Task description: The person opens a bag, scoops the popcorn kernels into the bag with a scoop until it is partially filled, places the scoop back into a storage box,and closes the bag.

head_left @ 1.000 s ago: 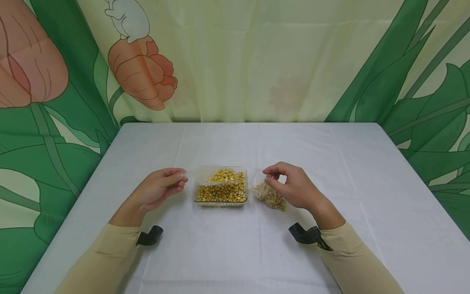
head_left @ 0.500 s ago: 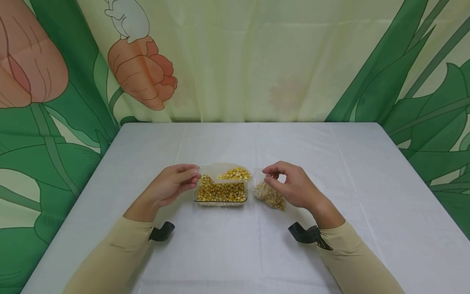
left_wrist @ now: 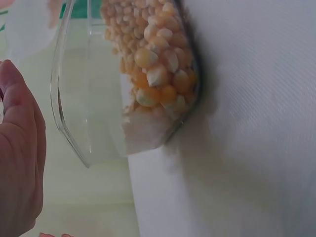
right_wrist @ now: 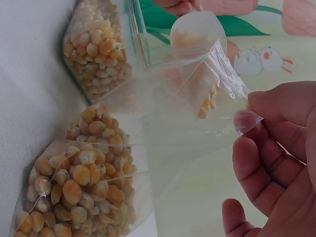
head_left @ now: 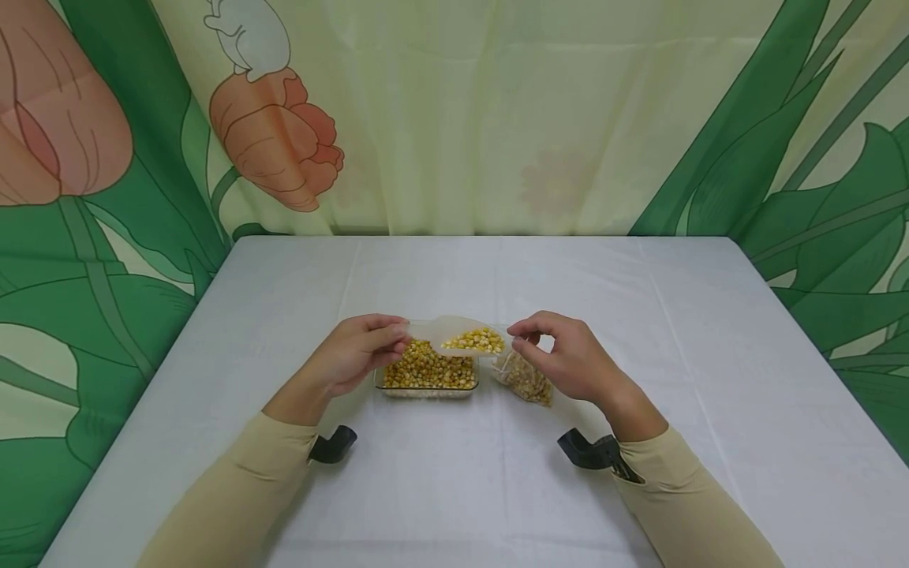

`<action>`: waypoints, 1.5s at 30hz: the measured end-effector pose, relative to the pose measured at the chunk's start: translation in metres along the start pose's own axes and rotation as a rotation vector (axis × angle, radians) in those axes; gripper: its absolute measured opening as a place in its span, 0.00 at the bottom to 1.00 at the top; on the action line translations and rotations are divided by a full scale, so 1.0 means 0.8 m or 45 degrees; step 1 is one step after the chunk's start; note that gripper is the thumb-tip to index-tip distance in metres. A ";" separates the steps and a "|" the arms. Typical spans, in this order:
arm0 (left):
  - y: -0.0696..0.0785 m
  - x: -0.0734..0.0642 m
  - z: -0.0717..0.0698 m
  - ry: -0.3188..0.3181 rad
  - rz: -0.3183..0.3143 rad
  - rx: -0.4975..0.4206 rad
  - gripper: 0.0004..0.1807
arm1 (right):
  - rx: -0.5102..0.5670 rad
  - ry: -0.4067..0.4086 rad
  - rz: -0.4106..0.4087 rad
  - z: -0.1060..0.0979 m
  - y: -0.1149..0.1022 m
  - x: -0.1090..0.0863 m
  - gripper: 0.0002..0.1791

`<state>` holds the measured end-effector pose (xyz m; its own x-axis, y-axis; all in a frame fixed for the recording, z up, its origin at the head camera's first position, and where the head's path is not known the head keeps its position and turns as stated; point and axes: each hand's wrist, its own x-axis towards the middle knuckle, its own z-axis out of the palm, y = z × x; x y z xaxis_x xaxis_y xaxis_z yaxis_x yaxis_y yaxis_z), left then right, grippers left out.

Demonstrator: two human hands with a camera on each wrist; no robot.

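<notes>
My left hand (head_left: 364, 353) pinches the handle of a translucent white scoop (head_left: 446, 326) loaded with yellow corn kernels (head_left: 477, 341). The scoop is held over the right part of a rectangular glass container (head_left: 428, 393), which holds many more kernels. To its right sits a clear plastic bag (right_wrist: 84, 173), its bottom filled with kernels. Thumb and fingers of my right hand (head_left: 568, 355) pinch the bag's upper edge and hold it up. In the right wrist view the scoop (right_wrist: 197, 28) overlaps the bag's mouth, its front kernels showing behind the thin film.
A white cloth covers the table (head_left: 440, 489). Behind its far edge hangs a curtain (head_left: 461, 118) printed with flowers and leaves. Black camera mounts (head_left: 334, 444) stick out at both wrists, low over the cloth.
My left hand has moved right, carrying the loaded scoop from above the container's left side to close by the bag. The right hand keeps its pinch on the bag in the same place.
</notes>
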<state>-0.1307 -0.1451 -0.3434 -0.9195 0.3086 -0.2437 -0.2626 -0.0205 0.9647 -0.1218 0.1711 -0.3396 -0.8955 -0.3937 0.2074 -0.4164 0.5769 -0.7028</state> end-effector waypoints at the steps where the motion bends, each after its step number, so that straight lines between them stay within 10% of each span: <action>1: 0.001 0.000 0.002 0.003 -0.002 0.006 0.20 | -0.003 0.000 0.001 0.000 0.000 0.000 0.08; 26: 0.022 0.002 0.046 0.114 0.070 0.327 0.15 | -0.008 -0.005 0.007 0.001 -0.001 0.002 0.07; 45: 0.030 -0.005 0.058 0.119 0.143 0.352 0.13 | -0.013 -0.009 0.013 0.000 -0.002 0.001 0.07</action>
<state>-0.1201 -0.1027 -0.3144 -0.9644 0.2303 -0.1300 -0.0801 0.2138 0.9736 -0.1219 0.1696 -0.3383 -0.8986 -0.3928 0.1956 -0.4090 0.5880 -0.6979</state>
